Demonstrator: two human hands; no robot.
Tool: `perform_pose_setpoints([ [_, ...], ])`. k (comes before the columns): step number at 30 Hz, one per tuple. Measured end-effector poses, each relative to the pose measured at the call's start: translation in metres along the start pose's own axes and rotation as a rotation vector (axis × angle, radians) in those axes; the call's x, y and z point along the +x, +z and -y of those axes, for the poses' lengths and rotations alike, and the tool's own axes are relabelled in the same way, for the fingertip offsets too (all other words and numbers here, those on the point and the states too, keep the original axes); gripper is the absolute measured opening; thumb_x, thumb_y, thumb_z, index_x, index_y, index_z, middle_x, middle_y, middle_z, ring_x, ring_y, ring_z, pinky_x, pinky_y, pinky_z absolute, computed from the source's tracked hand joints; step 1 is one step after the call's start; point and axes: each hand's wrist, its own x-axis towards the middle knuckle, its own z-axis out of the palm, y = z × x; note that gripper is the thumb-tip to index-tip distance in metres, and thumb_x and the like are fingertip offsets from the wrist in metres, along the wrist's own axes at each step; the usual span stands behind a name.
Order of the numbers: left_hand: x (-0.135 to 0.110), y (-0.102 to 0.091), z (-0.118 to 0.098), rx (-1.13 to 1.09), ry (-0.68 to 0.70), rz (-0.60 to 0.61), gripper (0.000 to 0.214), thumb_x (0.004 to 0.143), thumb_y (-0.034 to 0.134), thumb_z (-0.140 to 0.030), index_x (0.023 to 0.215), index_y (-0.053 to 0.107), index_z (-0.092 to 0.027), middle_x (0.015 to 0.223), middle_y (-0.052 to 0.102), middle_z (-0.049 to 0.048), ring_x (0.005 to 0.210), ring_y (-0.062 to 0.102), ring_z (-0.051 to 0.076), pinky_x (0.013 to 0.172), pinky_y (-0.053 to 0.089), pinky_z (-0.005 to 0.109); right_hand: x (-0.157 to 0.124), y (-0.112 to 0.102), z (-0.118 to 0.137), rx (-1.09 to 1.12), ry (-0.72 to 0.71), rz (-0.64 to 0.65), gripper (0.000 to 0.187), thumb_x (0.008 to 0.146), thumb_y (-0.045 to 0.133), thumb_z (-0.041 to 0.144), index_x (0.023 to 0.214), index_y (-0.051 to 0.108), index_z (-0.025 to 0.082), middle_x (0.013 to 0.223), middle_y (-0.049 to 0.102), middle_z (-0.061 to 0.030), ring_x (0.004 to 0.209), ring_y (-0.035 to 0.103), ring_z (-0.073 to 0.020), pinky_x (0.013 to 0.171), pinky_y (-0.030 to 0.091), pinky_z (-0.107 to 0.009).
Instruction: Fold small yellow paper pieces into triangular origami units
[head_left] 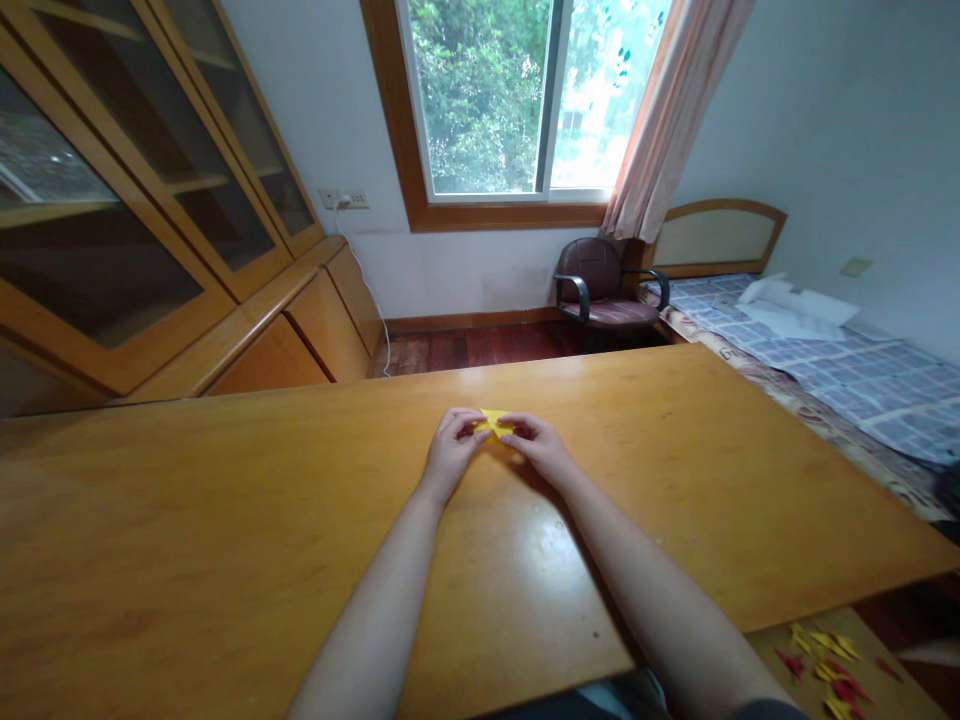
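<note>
A small yellow folded paper piece sits between my two hands over the middle of the wooden table. My left hand has its fingers curled and pinches the paper's left side. My right hand is closed on the paper's right side. Both forearms reach forward from the near edge. Most of the paper is hidden by my fingertips.
Several small yellow and red folded paper pieces lie on a lower surface at the bottom right. A dark office chair stands under the window, a bed runs along the right, and glass-door cabinets line the left wall.
</note>
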Motion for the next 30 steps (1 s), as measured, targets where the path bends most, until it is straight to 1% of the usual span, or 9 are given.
perform_pose_setpoints([
  [4, 0.0006, 0.0015, 0.0062, -0.14, -0.107, -0.007, 0.031, 0.074, 0.074, -0.03, 0.103, 0.067, -0.021, 0.113, 0.058, 0.0057, 0.088, 0.062, 0.014, 0.079, 0.053, 0.028, 0.0005, -0.0022, 0.0018, 0.081, 0.023, 0.004, 0.031, 0.072, 0.075, 0.034, 0.099, 0.071, 0.021, 0.089, 0.067, -0.0025, 0.079, 0.058, -0.0154, 0.075, 0.046, -0.029],
  [7, 0.0, 0.0021, 0.0095, -0.306, -0.28, 0.057, 0.055, 0.071, 0.076, -0.03, 0.122, 0.055, -0.021, 0.107, 0.062, 0.005, 0.077, 0.065, 0.012, 0.075, 0.054, 0.028, 0.0, -0.0032, 0.0035, 0.123, 0.042, 0.02, 0.033, 0.071, 0.075, 0.035, 0.101, 0.07, 0.021, 0.09, 0.067, -0.0028, 0.08, 0.059, -0.016, 0.075, 0.047, -0.03],
  [9, -0.0005, 0.0022, 0.0096, -0.382, -0.34, 0.077, 0.066, 0.07, 0.077, -0.028, 0.129, 0.047, -0.021, 0.102, 0.065, 0.0043, 0.079, 0.067, 0.014, 0.077, 0.054, 0.03, -0.0001, -0.0034, 0.0036, 0.145, 0.039, 0.034, 0.034, 0.072, 0.075, 0.034, 0.103, 0.07, 0.022, 0.089, 0.067, -0.0022, 0.08, 0.059, -0.0158, 0.075, 0.047, -0.03],
  [12, -0.0007, 0.0021, 0.0076, -0.429, -0.349, 0.11, 0.073, 0.069, 0.077, -0.026, 0.133, 0.042, -0.019, 0.1, 0.068, 0.0049, 0.091, 0.068, 0.017, 0.087, 0.052, 0.033, 0.0007, -0.003, 0.0023, 0.164, 0.027, 0.049, 0.034, 0.073, 0.075, 0.033, 0.104, 0.069, 0.022, 0.088, 0.066, -0.0011, 0.08, 0.06, -0.0155, 0.077, 0.046, -0.03],
  [15, -0.0009, 0.002, 0.0062, -0.43, -0.362, 0.155, 0.075, 0.071, 0.075, -0.027, 0.136, 0.039, -0.018, 0.099, 0.071, 0.0065, 0.096, 0.068, 0.02, 0.09, 0.051, 0.035, 0.0024, -0.0016, 0.0017, 0.201, 0.03, 0.05, 0.043, 0.071, 0.076, 0.033, 0.112, 0.065, 0.024, 0.086, 0.064, -0.0003, 0.081, 0.06, -0.0155, 0.078, 0.047, -0.03],
  [20, -0.0018, 0.0014, 0.0057, -0.421, -0.355, 0.189, 0.073, 0.073, 0.073, -0.028, 0.138, 0.039, -0.019, 0.108, 0.071, 0.0092, 0.1, 0.068, 0.022, 0.088, 0.052, 0.036, 0.0044, -0.0003, 0.0034, 0.193, 0.007, -0.045, 0.063, 0.066, 0.079, 0.035, 0.124, 0.056, 0.026, 0.081, 0.062, 0.0017, 0.075, 0.06, -0.0146, 0.074, 0.049, -0.029],
  [25, -0.0027, 0.0001, 0.0037, -0.376, -0.335, 0.24, 0.068, 0.071, 0.076, -0.028, 0.134, 0.049, -0.021, 0.107, 0.069, 0.0078, 0.094, 0.068, 0.02, 0.083, 0.053, 0.032, 0.0039, -0.0011, 0.0035, 0.18, 0.016, -0.018, 0.06, 0.071, 0.076, 0.038, 0.124, 0.053, 0.023, 0.074, 0.062, 0.0034, 0.068, 0.058, -0.0134, 0.07, 0.048, -0.029],
  [28, -0.0032, -0.0004, 0.0027, -0.334, -0.316, 0.232, 0.054, 0.071, 0.077, -0.03, 0.121, 0.061, -0.021, 0.112, 0.068, 0.0079, 0.091, 0.067, 0.019, 0.08, 0.053, 0.03, 0.0041, -0.001, 0.0015, 0.155, 0.012, -0.014, 0.055, 0.073, 0.074, 0.038, 0.122, 0.054, 0.023, 0.073, 0.061, 0.004, 0.067, 0.058, -0.013, 0.068, 0.048, -0.028],
  [30, -0.0032, -0.0006, 0.0023, -0.308, -0.33, 0.212, 0.043, 0.07, 0.077, -0.031, 0.111, 0.067, -0.02, 0.11, 0.069, 0.0074, 0.087, 0.067, 0.019, 0.077, 0.054, 0.029, 0.0046, -0.0007, -0.0002, 0.153, -0.005, -0.025, 0.053, 0.075, 0.073, 0.037, 0.122, 0.054, 0.024, 0.076, 0.062, 0.0032, 0.07, 0.059, -0.0133, 0.07, 0.048, -0.029],
])
